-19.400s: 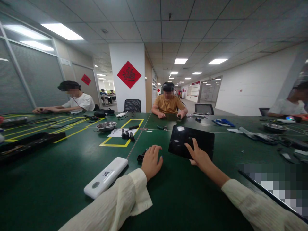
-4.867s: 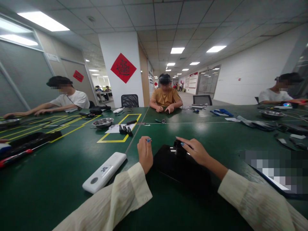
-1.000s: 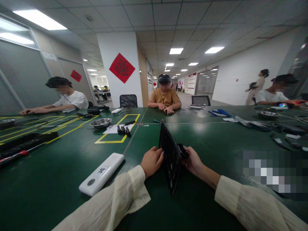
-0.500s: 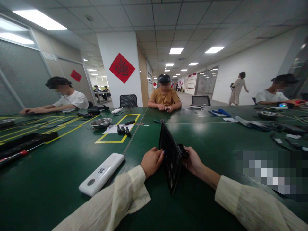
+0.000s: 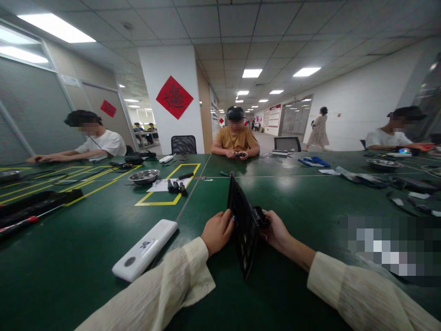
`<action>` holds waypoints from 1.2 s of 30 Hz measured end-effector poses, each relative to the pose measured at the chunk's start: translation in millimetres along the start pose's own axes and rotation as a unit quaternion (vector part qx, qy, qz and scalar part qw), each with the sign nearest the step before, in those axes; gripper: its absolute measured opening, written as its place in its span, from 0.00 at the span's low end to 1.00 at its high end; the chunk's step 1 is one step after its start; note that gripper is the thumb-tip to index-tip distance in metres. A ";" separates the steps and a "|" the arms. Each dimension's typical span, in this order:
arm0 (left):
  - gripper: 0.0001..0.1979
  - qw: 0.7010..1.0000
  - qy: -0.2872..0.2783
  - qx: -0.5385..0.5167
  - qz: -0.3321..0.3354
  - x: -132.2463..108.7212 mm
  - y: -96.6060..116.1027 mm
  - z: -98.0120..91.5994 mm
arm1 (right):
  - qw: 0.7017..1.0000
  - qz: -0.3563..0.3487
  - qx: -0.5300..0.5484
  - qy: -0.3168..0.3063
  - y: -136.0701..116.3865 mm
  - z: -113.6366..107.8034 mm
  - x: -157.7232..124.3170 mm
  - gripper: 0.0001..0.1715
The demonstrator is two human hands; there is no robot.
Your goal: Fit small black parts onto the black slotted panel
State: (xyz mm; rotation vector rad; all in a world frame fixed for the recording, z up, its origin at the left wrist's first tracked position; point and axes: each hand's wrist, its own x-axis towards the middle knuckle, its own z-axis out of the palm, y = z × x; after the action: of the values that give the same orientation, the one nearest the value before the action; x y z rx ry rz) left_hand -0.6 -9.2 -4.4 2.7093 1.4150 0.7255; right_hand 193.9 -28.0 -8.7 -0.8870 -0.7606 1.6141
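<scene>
A thin black panel (image 5: pixel 244 225) stands on edge in front of me, tilted, with a black blocky part (image 5: pixel 261 217) on its right face. Around that blocky part my right hand (image 5: pixel 275 231) is closed, its fingertips partly hidden. My left hand (image 5: pixel 217 231) is closed in a pinch against the panel's left face. A small blue spot shows at its fingertips; I cannot make out what it is. To the left of my left sleeve lies a white oblong device (image 5: pixel 146 250) marked 26.
Ahead left are a metal bowl (image 5: pixel 144 176) and several black parts (image 5: pixel 177 186) on white paper. A red-handled screwdriver (image 5: pixel 20 227) lies far left. Blue items (image 5: pixel 314 162) and cables lie right. Across the green table (image 5: pixel 292 197) sits a person (image 5: pixel 236 138); others sit at both sides.
My hands and the panel have hardly moved. In the background, a walking person has moved left. The person opposite now holds a small dark object more in view.
</scene>
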 end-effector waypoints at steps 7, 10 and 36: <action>0.14 1.000 -0.008 0.004 0.004 -0.7 0.1 -3.8 | 1.000 -0.009 -0.002 -0.007 1.4 -2.3 1.5 0.10; 0.15 1.000 -0.014 0.008 0.007 -0.8 0.7 -6.0 | 1.000 -0.012 -0.003 -0.008 2.7 -3.5 2.4 0.10; 0.13 0.999 -0.036 0.038 -0.011 1.6 6.0 -9.4 | 1.000 -0.002 -0.017 0.002 0.5 0.9 -0.3 0.10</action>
State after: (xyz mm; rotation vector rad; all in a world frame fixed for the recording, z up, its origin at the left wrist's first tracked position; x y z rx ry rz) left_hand 1.1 -13.5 5.9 2.7403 1.4831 0.5794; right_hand 192.9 -28.4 -8.5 -0.9120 -0.7874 1.5993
